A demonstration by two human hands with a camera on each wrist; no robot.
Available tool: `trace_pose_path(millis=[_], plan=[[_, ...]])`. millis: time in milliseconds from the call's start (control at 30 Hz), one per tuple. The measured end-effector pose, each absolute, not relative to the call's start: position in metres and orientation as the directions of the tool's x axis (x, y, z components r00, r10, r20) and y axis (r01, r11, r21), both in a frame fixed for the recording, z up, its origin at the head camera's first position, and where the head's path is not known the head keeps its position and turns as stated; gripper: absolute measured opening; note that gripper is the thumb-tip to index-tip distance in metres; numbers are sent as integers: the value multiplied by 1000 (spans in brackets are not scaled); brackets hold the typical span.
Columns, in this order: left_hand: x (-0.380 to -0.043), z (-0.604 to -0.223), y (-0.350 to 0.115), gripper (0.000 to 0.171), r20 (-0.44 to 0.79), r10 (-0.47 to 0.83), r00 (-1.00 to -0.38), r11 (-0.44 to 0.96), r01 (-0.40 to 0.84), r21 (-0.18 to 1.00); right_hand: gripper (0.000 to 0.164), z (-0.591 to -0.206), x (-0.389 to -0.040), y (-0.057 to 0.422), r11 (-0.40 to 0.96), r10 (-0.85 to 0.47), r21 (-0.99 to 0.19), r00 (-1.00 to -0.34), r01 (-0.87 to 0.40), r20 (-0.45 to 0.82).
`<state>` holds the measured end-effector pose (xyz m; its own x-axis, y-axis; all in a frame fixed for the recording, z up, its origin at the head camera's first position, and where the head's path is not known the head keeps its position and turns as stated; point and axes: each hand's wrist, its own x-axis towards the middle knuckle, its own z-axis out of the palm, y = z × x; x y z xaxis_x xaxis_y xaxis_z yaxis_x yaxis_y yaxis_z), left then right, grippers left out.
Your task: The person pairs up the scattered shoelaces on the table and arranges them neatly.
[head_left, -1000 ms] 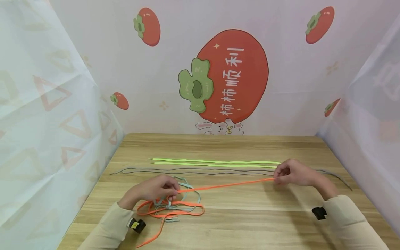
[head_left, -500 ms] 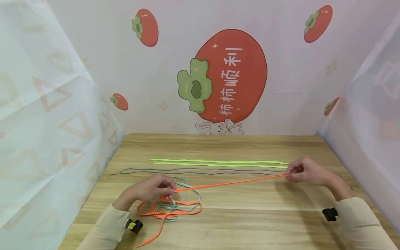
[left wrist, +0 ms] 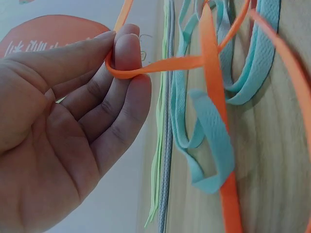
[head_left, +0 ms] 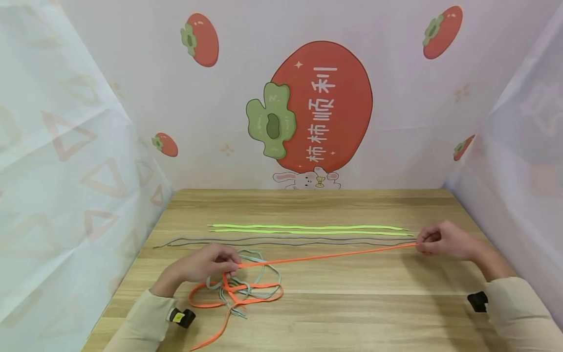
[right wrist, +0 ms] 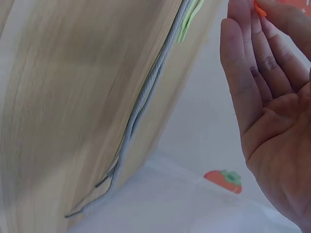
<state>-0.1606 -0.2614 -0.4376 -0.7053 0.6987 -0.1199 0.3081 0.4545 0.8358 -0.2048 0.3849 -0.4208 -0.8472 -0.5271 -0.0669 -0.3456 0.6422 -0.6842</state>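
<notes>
An orange shoelace [head_left: 325, 255] stretches nearly straight between both hands, rising slightly toward the right. My left hand [head_left: 206, 263] pinches it between thumb and fingers; in the left wrist view the orange lace [left wrist: 160, 64] bends round the fingertips. My right hand [head_left: 450, 241] pinches the other end, and a bit of orange [right wrist: 260, 9] shows at its fingertips in the right wrist view. Beneath the left hand, the rest of the orange lace lies in loops, tangled with pale blue-green shoelaces [head_left: 279, 274]. One orange tail runs toward the front of the table.
Two neon yellow-green shoelaces [head_left: 308, 227] lie side by side across the wooden table [head_left: 352, 313]. Just in front of them run two grey shoelaces [head_left: 264, 238], roughly parallel. White printed sheets [head_left: 79, 146] stand at the back and both sides.
My right hand has moved to the right, drawing out a longer stretch of orange lace. The left hand has shifted slightly left, and the tangle below has loosened and changed shape.
</notes>
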Motion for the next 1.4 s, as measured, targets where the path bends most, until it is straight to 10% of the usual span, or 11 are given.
trace_pose_path(millis=[1400], plan=[[-214, -446, -347, 19, -153, 476, -866, 579, 178, 795, 9, -427, -224, 396, 837, -356, -456, -934, -303, -34]])
